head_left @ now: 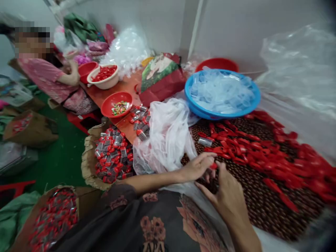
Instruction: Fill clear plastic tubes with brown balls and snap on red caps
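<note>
At the near edge of a layer of small dark brown bead-like pieces [258,189], my left hand [198,167] has its fingers bent together around a small red plastic piece [214,166]. Close beside it, my right hand [229,189] reaches over the brown pieces with thumb and forefinger apart; its other fingers are mostly hidden. Long red plastic parts [252,148] lie heaped just beyond both hands. A small clear plastic container [205,141] rests on the brown layer ahead of my left hand.
A blue basin [223,113] of clear plastic parts stands behind the heap. Crumpled white plastic bags [168,129] lie to the left. Boxes [89,164] of red-capped containers [114,154] stand further left. A co-worker [52,73] sits by red and white bowls.
</note>
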A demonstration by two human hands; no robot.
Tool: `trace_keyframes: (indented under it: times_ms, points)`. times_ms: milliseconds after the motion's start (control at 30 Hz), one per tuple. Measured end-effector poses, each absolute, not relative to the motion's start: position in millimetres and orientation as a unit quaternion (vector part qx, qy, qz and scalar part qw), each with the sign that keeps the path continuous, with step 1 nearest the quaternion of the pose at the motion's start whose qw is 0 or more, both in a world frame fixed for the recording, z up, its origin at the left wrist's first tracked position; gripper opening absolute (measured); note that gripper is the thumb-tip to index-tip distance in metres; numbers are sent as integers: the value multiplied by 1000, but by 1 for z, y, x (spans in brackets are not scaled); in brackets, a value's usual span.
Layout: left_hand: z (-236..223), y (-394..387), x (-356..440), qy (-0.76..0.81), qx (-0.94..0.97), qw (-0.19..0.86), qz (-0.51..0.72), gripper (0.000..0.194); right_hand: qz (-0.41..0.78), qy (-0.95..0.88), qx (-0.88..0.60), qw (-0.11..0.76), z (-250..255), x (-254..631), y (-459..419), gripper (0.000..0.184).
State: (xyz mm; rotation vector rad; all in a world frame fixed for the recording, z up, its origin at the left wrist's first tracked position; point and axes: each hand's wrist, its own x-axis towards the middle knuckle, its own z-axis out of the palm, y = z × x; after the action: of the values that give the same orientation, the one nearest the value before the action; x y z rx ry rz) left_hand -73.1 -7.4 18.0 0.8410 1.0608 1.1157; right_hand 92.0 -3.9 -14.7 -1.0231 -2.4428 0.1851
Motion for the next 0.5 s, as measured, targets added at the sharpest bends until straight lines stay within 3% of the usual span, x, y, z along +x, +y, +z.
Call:
trace_keyframes:
  times_ms: [133, 233, 333, 500]
  points:
    - [43, 8, -172, 579, 386, 365, 618, 53, 111, -899, -345, 248, -32, 101, -4, 78]
    - [55, 18, -264, 684, 357, 175, 611, 53, 130, -897, -351, 235, -45, 108, -7, 65]
    - [58, 29, -324, 741, 324, 127, 575, 64, 146, -893, -358, 233, -47, 108, -12, 55]
    - [62, 55, -298, 704, 441, 20, 556, 45, 160, -866, -400, 254, -30, 105, -9, 37]
